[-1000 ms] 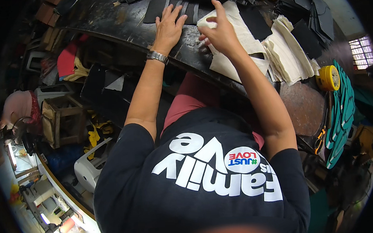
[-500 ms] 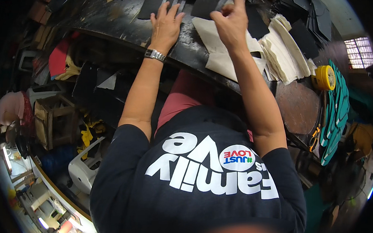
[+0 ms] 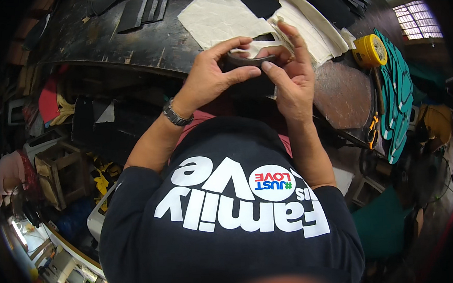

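Two hands, one dark piece, at the near edge of the workbench

Two hands meet over the near edge of the dark workbench (image 3: 129,39). Left hand (image 3: 208,78): wristwatch (image 3: 176,115) on, fingers curled, thumb and forefinger pinching the left end of a small dark curved piece (image 3: 248,61). Right hand (image 3: 292,79): fingers pinched on the right end of the same piece, forefinger raised over a strip of pale fabric lying against it. The piece is held clear of the bench, just above the edge, in front of the chest.

Handling note, as a judgement: grip stays best close to both ends, so the piece does not twist and the pale strip stays aligned along its top.

Bench stock: cream cloth sheets (image 3: 215,19) toward the far right corner; black cut panels (image 3: 140,10) at the far edge; yellow round tape case (image 3: 369,51) at the right edge; teal cut pieces (image 3: 396,96) stacked beyond it.

Containers: one wooden crate (image 3: 59,173) on the floor left; contents cannot be made out.
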`<state>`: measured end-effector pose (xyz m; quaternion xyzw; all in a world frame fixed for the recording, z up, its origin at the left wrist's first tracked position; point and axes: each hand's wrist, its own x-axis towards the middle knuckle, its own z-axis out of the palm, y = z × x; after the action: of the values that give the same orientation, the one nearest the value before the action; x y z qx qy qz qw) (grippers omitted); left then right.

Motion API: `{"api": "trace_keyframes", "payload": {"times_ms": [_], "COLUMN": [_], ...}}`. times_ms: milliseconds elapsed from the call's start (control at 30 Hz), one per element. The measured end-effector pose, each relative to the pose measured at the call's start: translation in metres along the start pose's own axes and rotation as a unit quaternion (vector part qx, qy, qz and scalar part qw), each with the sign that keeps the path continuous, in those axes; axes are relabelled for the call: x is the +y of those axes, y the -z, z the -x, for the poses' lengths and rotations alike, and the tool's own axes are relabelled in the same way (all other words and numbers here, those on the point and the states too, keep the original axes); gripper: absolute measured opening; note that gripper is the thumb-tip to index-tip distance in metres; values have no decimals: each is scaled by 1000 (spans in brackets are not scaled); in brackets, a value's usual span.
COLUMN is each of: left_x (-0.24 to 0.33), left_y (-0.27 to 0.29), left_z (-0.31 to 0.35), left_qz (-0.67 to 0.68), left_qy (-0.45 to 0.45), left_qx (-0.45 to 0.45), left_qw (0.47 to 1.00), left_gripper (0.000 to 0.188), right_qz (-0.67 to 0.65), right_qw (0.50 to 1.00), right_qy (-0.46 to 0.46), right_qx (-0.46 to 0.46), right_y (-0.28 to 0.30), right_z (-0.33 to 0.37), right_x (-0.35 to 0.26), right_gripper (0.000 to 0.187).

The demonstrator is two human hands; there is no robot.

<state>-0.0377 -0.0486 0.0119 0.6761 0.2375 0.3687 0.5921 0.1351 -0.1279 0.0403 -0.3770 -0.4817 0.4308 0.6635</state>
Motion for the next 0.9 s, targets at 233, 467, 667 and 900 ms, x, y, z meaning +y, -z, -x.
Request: {"api": "trace_keyframes", "payload": {"times_ms": [233, 467, 667, 900], "left_x": [-3, -5, 2, -9], "left_y": [-26, -32, -43, -39], "left_z": [-10, 0, 15, 12], "left_qz": [253, -6, 254, 280], "left_qy": [80, -59, 79, 105], "left_qx": [-31, 108, -9, 58], "left_qw": [964, 992, 964, 952], "left_gripper": [72, 57, 63, 40], "right_qz": [-22, 210, 321, 208], "right_qw": [997, 966, 943, 976], "right_qy": [-56, 89, 71, -30], "right_qx": [56, 121, -53, 48], "right_y": [0, 12, 6, 1], "right_z": [21, 28, 28, 38], "right_x": [-1, -15, -6, 2], "right_gripper": [77, 88, 96, 90]}}
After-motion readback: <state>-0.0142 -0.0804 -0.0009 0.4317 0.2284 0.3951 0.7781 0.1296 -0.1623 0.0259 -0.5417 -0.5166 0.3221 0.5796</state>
